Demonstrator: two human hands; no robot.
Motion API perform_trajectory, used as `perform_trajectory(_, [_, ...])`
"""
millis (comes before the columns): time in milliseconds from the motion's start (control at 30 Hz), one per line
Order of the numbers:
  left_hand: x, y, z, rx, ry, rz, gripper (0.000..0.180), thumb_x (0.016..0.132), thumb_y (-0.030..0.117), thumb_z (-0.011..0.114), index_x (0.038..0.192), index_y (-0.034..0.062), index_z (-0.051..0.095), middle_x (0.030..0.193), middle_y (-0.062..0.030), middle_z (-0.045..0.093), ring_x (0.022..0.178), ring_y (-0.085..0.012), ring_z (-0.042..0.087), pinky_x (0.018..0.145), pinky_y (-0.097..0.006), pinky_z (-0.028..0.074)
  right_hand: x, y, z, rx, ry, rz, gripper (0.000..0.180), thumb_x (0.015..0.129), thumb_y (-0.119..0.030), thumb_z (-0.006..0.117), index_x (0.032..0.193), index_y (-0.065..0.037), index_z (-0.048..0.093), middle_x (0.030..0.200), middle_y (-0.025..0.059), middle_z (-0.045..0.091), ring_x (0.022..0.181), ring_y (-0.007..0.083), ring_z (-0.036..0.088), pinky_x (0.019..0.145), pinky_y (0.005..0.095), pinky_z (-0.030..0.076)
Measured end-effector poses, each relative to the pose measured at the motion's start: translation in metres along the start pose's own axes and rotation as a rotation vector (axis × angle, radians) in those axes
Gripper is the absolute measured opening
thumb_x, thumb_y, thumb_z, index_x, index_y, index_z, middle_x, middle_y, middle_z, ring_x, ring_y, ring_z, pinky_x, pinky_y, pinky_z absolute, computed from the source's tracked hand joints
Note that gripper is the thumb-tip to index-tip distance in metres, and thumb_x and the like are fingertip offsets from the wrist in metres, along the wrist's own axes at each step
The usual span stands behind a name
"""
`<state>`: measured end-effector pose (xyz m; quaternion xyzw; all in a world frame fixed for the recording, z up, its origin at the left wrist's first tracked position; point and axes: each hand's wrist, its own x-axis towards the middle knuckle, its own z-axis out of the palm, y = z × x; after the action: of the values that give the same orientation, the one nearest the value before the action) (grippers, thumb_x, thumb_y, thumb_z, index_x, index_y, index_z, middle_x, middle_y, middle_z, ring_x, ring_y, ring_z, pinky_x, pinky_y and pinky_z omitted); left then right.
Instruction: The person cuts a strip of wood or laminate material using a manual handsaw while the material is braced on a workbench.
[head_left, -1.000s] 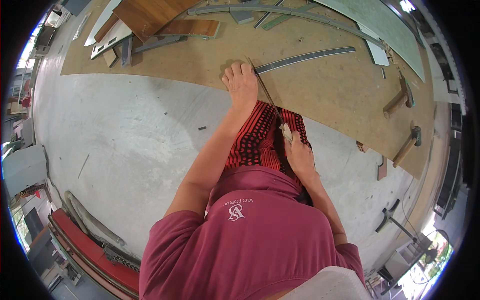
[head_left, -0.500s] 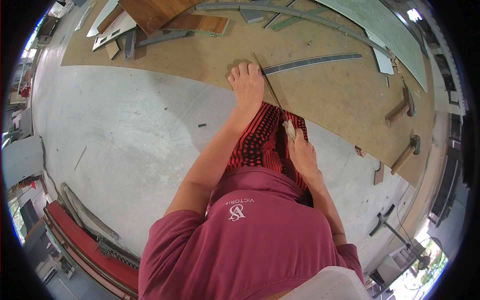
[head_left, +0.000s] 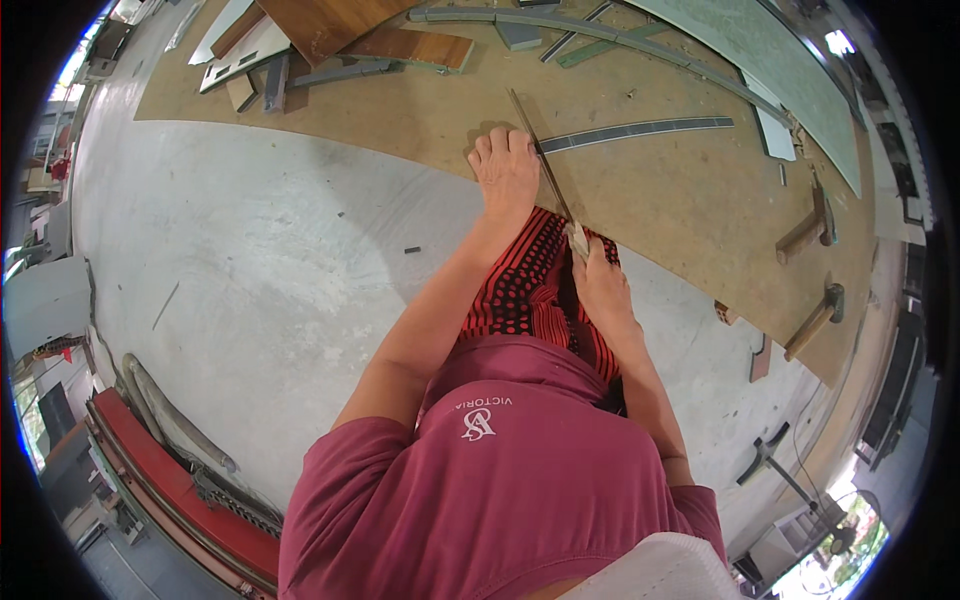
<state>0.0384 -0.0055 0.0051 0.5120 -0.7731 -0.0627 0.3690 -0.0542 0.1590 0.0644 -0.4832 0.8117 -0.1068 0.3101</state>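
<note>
My left hand (head_left: 508, 172) rests at the near edge of the brown work board (head_left: 660, 170), its fingers curled down over the left end of a narrow grey strip (head_left: 640, 130). That end of the strip is hidden under the hand. Closed around a pale wrapped handle, my right hand (head_left: 603, 288) holds a long thin saw (head_left: 556, 186); its teeth are too small to make out. The blade slants up and left across the strip, right beside my left fingers, with its tip beyond the strip.
Two hammers (head_left: 815, 322) lie at the board's right side. Wooden panels (head_left: 400, 46) and offcuts are heaped at the far left. A long curved grey strip (head_left: 640, 46) and a pale green sheet (head_left: 770, 70) lie at the back. Concrete floor (head_left: 300, 260) shows below.
My right hand has pushed the saw forward, so its tip reaches farther past the strip. The left hand keeps its place on the strip. The whole view has shifted slightly.
</note>
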Motion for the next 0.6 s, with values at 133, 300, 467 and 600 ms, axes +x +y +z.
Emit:
perform_trajectory(133, [0.001, -0.001, -0.003, -0.002, 0.006, -0.006, 0.017, 0.077, 0.011, 0.064, 0.091, 0.0116, 0.053, 0.091, -0.0094, 0.052, 0.088, -0.0317, 0.048, 0.076, -0.045, 0.036, -0.027, 0.015, 0.0, -0.046, 0.028, 0.004, 0.027, 0.093, -0.024, 0.05, 0.108, -0.003, 0.043, 0.075, 0.0284, 0.062, 0.075, 0.0477, 0.061, 0.067, 0.0577, 0.047])
perform_trajectory(300, [0.0, -0.004, -0.002, 0.006, 0.025, -0.007, 0.018, 0.077, 0.011, 0.064, 0.091, 0.0119, 0.053, 0.09, -0.0094, 0.052, 0.087, -0.0315, 0.049, 0.075, -0.044, 0.036, -0.036, 0.012, -0.006, -0.019, -0.101, 0.121, 0.033, 0.095, -0.031, 0.046, 0.113, -0.003, 0.043, 0.087, 0.0327, 0.061, 0.086, 0.0519, 0.058, 0.075, 0.0588, 0.045])
perform_trajectory(467, [0.001, 0.0, 0.0, 0.005, 0.022, 0.003, 0.017, 0.077, 0.01, 0.064, 0.091, 0.0118, 0.053, 0.09, -0.0093, 0.052, 0.087, -0.0313, 0.049, 0.075, -0.044, 0.036, 0.001, -0.002, -0.009, -0.025, -0.06, 0.033, 0.033, 0.095, -0.028, 0.046, 0.116, -0.002, 0.043, 0.091, 0.0317, 0.062, 0.087, 0.0505, 0.058, 0.076, 0.0589, 0.045])
perform_trajectory(600, [0.001, 0.003, 0.002, -0.011, 0.022, 0.009, 0.017, 0.077, 0.01, 0.064, 0.091, 0.0116, 0.053, 0.091, -0.0091, 0.052, 0.088, -0.0313, 0.049, 0.075, -0.044, 0.036, 0.008, 0.002, 0.002, -0.064, 0.098, -0.089, 0.027, 0.094, -0.025, 0.049, 0.108, -0.003, 0.044, 0.077, 0.0301, 0.062, 0.077, 0.0481, 0.061, 0.07, 0.0584, 0.047])
